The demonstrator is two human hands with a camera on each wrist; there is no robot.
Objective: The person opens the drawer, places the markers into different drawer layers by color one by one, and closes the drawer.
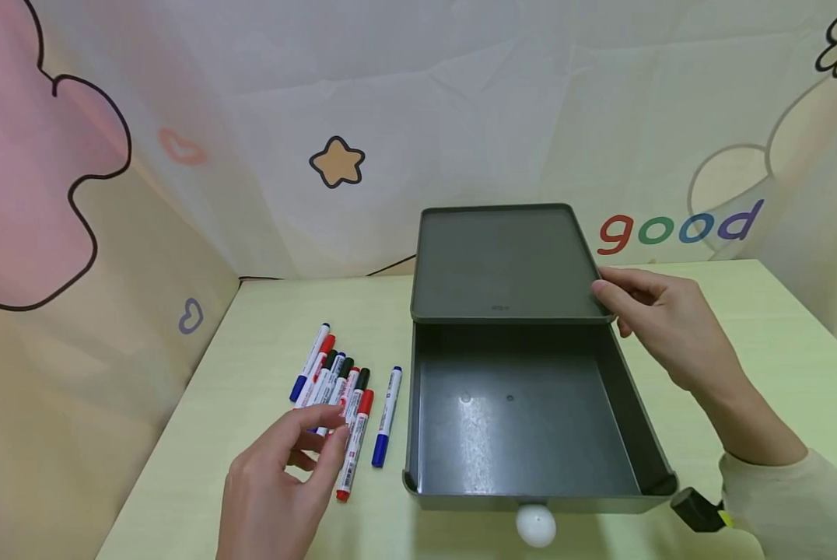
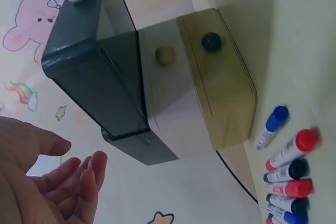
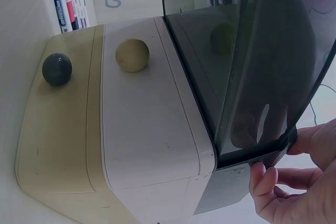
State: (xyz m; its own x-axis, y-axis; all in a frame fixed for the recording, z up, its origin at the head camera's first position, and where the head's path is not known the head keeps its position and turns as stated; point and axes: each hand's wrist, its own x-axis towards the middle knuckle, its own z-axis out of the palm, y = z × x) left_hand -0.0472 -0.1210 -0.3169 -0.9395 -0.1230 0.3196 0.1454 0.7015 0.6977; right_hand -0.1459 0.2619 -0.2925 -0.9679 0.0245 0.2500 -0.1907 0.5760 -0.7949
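A stacked desktop drawer unit has a dark grey top section point(image 1: 499, 264), a light grey section point(image 3: 152, 124) beneath it and a yellowish one point(image 3: 58, 135) at the bottom. Its dark grey top drawer point(image 1: 523, 443) is pulled out, bare inside, with a white knob point(image 1: 535, 525) on the front. My right hand point(image 1: 670, 327) grips the top section's right edge, thumb on the upper side and fingertips against the side wall. My left hand point(image 1: 278, 474) hovers left of the drawer with fingers loosely bent, thumb and fingertips apart, nothing between them. In the head view it overlaps several whiteboard markers point(image 1: 354, 447).
The markers, capped in red, black and blue, lie side by side on the pale table point(image 1: 271, 311). One blue marker point(image 1: 388, 416) lies apart, close to the drawer's left side. A printed cloth backdrop point(image 1: 488, 101) hangs behind the table. Lower drawers have dark point(image 3: 56, 69) and yellowish knobs point(image 3: 132, 55).
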